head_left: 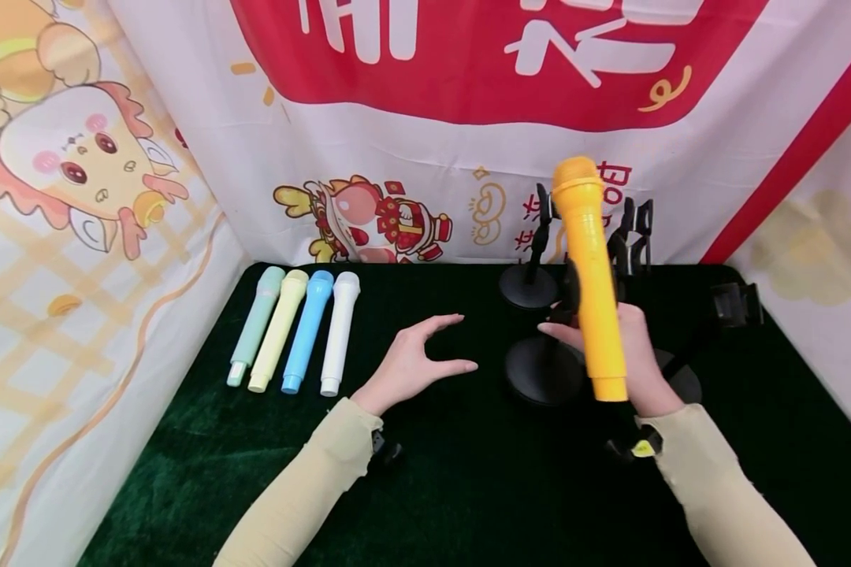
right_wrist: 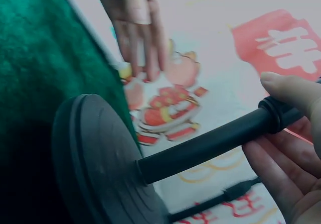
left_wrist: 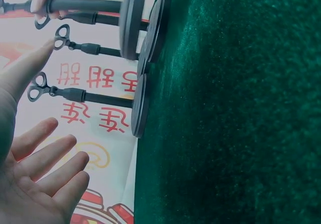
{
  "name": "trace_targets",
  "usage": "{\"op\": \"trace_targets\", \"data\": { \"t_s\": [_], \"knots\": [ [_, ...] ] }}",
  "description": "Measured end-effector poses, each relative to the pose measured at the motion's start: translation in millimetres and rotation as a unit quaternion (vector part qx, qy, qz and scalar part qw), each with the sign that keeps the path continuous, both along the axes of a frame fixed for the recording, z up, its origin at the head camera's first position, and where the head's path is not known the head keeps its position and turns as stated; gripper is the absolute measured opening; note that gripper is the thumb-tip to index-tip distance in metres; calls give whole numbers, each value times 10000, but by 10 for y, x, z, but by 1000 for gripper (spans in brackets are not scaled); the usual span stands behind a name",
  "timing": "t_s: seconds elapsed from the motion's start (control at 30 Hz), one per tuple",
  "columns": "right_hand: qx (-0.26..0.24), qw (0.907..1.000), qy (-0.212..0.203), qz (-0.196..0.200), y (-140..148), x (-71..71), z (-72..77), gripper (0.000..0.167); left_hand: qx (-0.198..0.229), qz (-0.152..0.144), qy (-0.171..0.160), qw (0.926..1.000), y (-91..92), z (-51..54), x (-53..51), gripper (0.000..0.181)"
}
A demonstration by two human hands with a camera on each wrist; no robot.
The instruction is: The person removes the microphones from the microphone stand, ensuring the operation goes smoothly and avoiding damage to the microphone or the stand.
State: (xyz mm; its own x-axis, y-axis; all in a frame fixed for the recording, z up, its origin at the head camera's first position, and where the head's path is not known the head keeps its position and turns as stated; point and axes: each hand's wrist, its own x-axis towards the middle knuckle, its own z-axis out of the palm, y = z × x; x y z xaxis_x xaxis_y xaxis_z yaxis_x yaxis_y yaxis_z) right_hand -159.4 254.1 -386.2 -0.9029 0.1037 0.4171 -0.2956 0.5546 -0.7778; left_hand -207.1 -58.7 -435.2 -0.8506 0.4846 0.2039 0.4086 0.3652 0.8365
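Observation:
My right hand [head_left: 638, 346] grips the black pole of a microphone stand [right_wrist: 200, 146], thumb on one side and fingers on the other. An orange-yellow microphone [head_left: 590, 276] sits at the top of this stand, tilted toward me. The stand's round base [head_left: 542, 370] shows below the hand; whether it touches the cloth I cannot tell. My left hand [head_left: 414, 362] hovers left of the stand, thumb and fingers spread, holding nothing. In the left wrist view its palm [left_wrist: 30, 189] faces the stands.
Mint, pale yellow, blue and white microphones [head_left: 340, 335] lie in a row at left on the dark green cloth [head_left: 425, 488]. Other black stands, one at the back [head_left: 528, 285] and one at right [head_left: 733, 305], surround the right hand. A printed curtain [head_left: 411, 157] hangs behind.

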Motion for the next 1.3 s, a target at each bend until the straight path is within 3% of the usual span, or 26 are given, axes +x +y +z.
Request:
{"op": "trace_targets", "data": {
  "t_s": [0.1, 0.3, 0.4, 0.57, 0.63, 0.87, 1.1, 1.3],
  "knots": [
    [-197, 9994, 105, 275, -164, -74, -71, 40, -32, 8, 66, 10000, -10, 14, 4, 69],
    [-331, 9967, 267, 687, -470, -76, -14, 36, -46, 35, 109, 9999, -29, 45, 18, 71],
    [-399, 9967, 286, 652, -471, -158, -112, 37, -27, 30, 100, 9999, -18, 59, 22, 71],
    [-480, 9961, 303, 672, -497, -178, -116, 36, 99, 66, 125, 9999, 11, 112, 27, 71],
    [-510, 9962, 195, 684, -543, -115, -16, 36, 168, 80, 139, 9997, 35, 163, 31, 70],
    [-552, 9945, -173, 879, -531, -124, -54, 19, 484, 35, 288, 9984, 163, 414, 41, 66],
    [-696, 9901, 32, 1221, -445, -339, -389, 25, 963, -117, 478, 9941, 321, 654, 32, 61],
    [-658, 9908, 151, 1171, -413, -347, -442, 20, 1307, -379, 381, 9900, 455, 809, 21, 62]
  ]
}}
